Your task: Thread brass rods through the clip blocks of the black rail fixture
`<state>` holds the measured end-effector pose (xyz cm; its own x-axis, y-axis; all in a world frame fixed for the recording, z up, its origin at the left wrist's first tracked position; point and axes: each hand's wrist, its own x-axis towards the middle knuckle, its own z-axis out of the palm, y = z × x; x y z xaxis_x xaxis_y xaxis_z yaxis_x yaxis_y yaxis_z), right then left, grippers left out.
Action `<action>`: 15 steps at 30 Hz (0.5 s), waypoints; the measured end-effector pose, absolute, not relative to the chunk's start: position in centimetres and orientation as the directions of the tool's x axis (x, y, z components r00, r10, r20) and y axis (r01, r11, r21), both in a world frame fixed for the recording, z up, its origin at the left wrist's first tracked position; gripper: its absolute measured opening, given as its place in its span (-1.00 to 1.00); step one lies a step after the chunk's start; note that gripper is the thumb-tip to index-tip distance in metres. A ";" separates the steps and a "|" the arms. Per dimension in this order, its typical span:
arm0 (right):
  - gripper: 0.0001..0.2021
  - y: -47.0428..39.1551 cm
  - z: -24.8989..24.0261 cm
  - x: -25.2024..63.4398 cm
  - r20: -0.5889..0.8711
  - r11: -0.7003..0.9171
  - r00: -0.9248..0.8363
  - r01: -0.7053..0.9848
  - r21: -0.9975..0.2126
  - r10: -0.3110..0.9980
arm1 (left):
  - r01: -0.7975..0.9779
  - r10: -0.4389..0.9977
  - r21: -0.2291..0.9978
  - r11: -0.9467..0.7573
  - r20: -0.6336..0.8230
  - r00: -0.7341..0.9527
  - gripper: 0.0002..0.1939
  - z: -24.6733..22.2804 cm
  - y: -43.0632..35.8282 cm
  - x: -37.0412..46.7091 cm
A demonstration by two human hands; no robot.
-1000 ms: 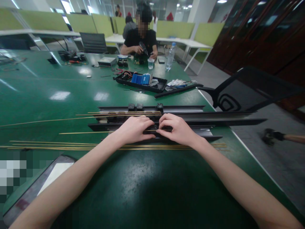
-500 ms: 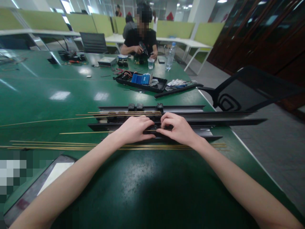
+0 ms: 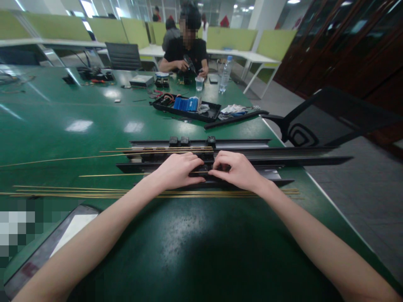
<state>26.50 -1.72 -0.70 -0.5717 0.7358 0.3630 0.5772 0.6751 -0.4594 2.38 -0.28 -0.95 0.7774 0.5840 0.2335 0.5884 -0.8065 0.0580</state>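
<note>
My right hand (image 3: 236, 168) is closed, thumb and index finger pinching the right end of a thin brass rod (image 3: 107, 175). The rod runs left beneath my left hand (image 3: 179, 170), whose fingers and thumb curve down around something dark and mostly hidden among the black rails. Both hands are over these long black rails (image 3: 315, 161), which lie side by side across the table. Small black blocks (image 3: 185, 141) sit on the rear rail. More brass rods (image 3: 151, 150) rest across the rails behind my left hand.
Several brass rods (image 3: 204, 194) lie in front of the rails. Farther back are a black tray (image 3: 163, 107) with blue pieces, white gloves (image 3: 233, 110) and a water bottle (image 3: 225, 74). A co-worker (image 3: 185, 52) sits opposite with a power tool. A mesh chair (image 3: 340, 119) stands right.
My right hand has shifted very slightly to the right and down, thumb and index finger still together at the rod. My left hand stays in place.
</note>
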 end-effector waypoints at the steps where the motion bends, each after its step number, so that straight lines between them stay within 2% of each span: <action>1: -0.86 -1.7 -0.6 26.6 0.359 0.675 -0.575 0.573 -0.465 0.735 | 0.588 0.584 0.058 -0.806 0.234 0.777 -0.57 -0.9 -0.3 2.4; 15: -0.80 -2.2 -1.3 28.5 0.336 0.615 -0.518 0.609 -0.501 0.786 | 0.590 0.589 0.071 -0.804 0.229 0.775 -0.55 -1.1 -0.2 2.3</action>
